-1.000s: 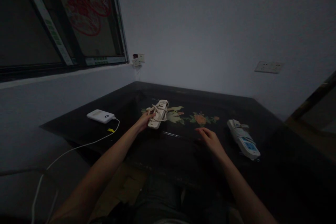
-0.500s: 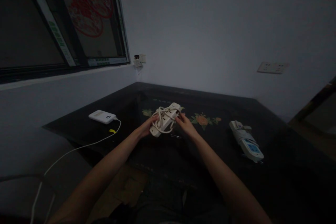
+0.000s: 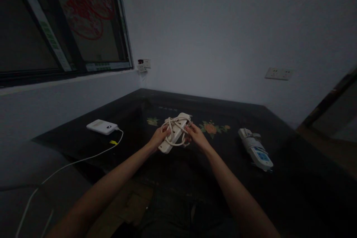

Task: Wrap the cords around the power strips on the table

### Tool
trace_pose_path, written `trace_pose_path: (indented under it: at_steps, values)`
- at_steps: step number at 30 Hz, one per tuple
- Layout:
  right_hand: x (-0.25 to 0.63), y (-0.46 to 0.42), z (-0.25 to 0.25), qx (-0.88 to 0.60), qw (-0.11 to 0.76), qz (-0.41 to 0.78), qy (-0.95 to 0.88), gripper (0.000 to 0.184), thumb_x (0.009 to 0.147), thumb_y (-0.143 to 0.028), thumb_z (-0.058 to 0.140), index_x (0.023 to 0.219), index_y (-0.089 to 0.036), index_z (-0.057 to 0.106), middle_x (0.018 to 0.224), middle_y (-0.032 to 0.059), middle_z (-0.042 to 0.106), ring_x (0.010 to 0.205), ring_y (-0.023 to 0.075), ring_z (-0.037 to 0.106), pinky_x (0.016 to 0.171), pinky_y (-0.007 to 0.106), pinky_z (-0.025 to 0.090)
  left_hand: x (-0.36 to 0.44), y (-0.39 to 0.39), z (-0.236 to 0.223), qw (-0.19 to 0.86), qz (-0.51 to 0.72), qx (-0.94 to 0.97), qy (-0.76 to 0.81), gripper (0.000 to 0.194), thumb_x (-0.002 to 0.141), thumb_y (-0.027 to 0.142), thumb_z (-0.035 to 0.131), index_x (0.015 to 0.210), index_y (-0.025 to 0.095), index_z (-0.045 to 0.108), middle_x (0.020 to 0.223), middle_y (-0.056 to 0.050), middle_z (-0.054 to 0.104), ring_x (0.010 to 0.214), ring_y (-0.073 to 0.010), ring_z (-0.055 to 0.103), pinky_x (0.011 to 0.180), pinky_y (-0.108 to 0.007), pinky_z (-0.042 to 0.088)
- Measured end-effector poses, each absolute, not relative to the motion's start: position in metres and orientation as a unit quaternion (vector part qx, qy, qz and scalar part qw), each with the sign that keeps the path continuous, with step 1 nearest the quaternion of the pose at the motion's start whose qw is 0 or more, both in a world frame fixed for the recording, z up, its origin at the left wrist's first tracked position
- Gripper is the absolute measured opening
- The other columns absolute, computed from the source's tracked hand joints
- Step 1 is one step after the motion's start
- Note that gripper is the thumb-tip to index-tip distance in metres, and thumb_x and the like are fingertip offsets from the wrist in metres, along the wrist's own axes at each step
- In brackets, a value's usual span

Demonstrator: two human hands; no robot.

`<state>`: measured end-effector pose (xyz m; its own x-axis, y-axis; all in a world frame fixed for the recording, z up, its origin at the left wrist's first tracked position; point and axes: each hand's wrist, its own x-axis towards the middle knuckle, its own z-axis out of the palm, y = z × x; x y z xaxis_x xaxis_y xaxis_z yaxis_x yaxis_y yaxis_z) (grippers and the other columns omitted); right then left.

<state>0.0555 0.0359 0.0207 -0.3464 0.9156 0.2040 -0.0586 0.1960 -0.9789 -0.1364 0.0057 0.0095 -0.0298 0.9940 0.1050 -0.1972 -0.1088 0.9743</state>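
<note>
A white power strip (image 3: 175,132) with its pale cord (image 3: 173,143) looped loosely around it is held at a slant over the middle of the dark table. On its left side my left hand (image 3: 160,136) is closed around the strip and some cord loops. From the right, my right hand (image 3: 196,135) grips the strip's edge, its fingertips at the cord and partly hidden. A second power strip (image 3: 256,149), with blue on its face and its cord wound tightly round it, lies to the right of my right hand.
A white power bank (image 3: 102,126) with a white cable (image 3: 83,159) lies at the table's left, beside a small yellow tag (image 3: 113,142). Flower decoration (image 3: 211,128) marks the black tabletop (image 3: 223,178). Wall sockets (image 3: 278,74) and a window (image 3: 92,18) are beyond.
My right hand has moved left from over the table and taken hold of the strip. The power strip has come nearer to me and slightly right, in both hands.
</note>
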Motion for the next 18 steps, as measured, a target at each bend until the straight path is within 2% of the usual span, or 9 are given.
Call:
trace_pose_path:
  at_steps: [3, 5, 9, 18]
  values:
    - [0.056, 0.030, 0.022, -0.337, 0.442, 0.559, -0.616, 0.049, 0.074, -0.052, 0.064, 0.111, -0.020, 0.058, 0.069, -0.0018, 0.063, 0.047, 0.0094, 0.052, 0.044, 0.020, 0.035, -0.139, 0.007, 0.010, 0.487, 0.591, 0.485, 0.422, 0.050, 0.057, 0.032, 0.080, 0.102, 0.012, 0.067, 0.102, -0.009, 0.071, 0.092, -0.0226, 0.064, 0.076, -0.026, 0.049]
    - [0.056, 0.027, 0.022, -0.322, 0.427, 0.590, -0.605, 0.053, 0.070, -0.044, 0.070, 0.116, -0.022, 0.055, 0.073, -0.0014, 0.066, 0.054, 0.0106, 0.057, 0.048, 0.020, 0.040, -0.140, 0.009, 0.008, 0.457, 0.593, 0.507, 0.428, 0.048, 0.059, 0.032, 0.078, 0.101, 0.012, 0.066, 0.101, -0.010, 0.071, 0.093, -0.0234, 0.064, 0.078, -0.028, 0.049]
    - [0.053, 0.024, 0.016, -0.307, 0.414, 0.648, -0.561, 0.072, 0.057, -0.023, 0.080, 0.121, -0.025, 0.048, 0.084, -0.0004, 0.070, 0.067, 0.0155, 0.066, 0.060, 0.025, 0.050, -0.141, 0.011, 0.005, 0.403, 0.592, 0.533, 0.452, 0.040, 0.061, 0.028, 0.077, 0.096, 0.012, 0.067, 0.092, -0.009, 0.072, 0.089, -0.0229, 0.065, 0.081, -0.030, 0.049]
    - [0.043, 0.022, 0.010, -0.352, 0.424, 0.633, -0.545, 0.073, 0.057, -0.020, 0.076, 0.123, -0.022, 0.045, 0.067, -0.0041, 0.065, 0.053, 0.0139, 0.062, 0.055, 0.028, 0.052, -0.145, 0.012, 0.002, 0.329, 0.592, 0.552, 0.487, 0.044, 0.065, 0.022, 0.073, 0.107, 0.014, 0.064, 0.103, -0.008, 0.070, 0.096, -0.0222, 0.064, 0.089, -0.031, 0.046]
